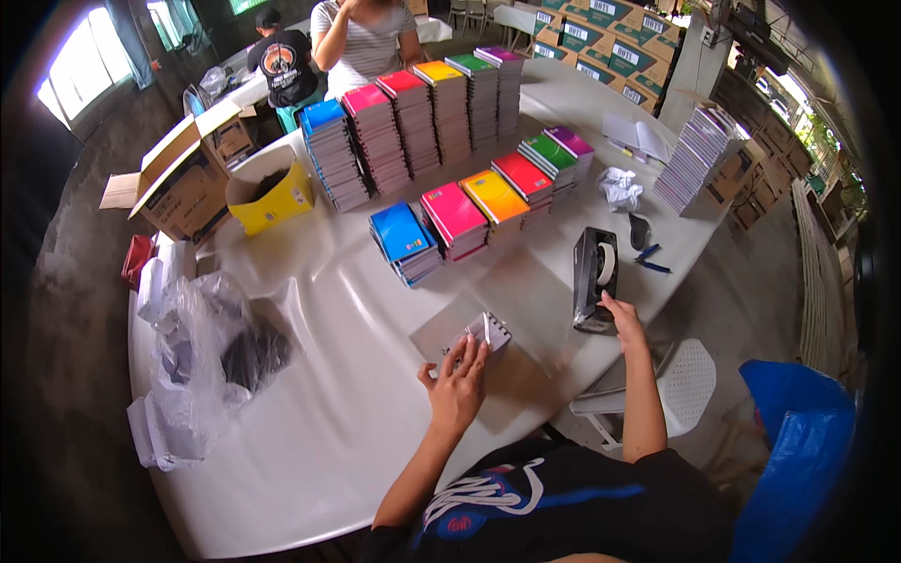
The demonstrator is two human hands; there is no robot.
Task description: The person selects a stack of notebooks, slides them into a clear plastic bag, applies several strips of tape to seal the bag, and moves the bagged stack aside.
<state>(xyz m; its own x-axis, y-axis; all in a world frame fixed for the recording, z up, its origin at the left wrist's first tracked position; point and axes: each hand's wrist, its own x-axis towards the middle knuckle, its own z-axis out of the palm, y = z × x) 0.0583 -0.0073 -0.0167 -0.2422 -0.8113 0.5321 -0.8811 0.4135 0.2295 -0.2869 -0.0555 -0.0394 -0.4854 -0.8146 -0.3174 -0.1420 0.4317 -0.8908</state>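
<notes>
My left hand (457, 380) lies with fingers stretched out on a small spiral-bound notebook (492, 332), holding it against a clear flat sheet (441, 319) on the table. The notebook's coil runs along its right edge, and much of its cover is hidden under the fingers. To the right stands a black tape dispenser (587, 281) with a pale roll of tape (607, 265) in it. At its near end is my right hand (623, 319), thumb and finger drawn together. Whatever thin thing they pinch is too small to make out.
Stacks of notebooks with blue, pink (456, 212), yellow, red, green and purple covers stand beyond my hands. Crumpled paper (620, 190) and a blue cutter (651, 260) lie right. Plastic wrap (202, 366), a yellow bin (270, 202) and an open carton (183, 188) are left. Two people are behind.
</notes>
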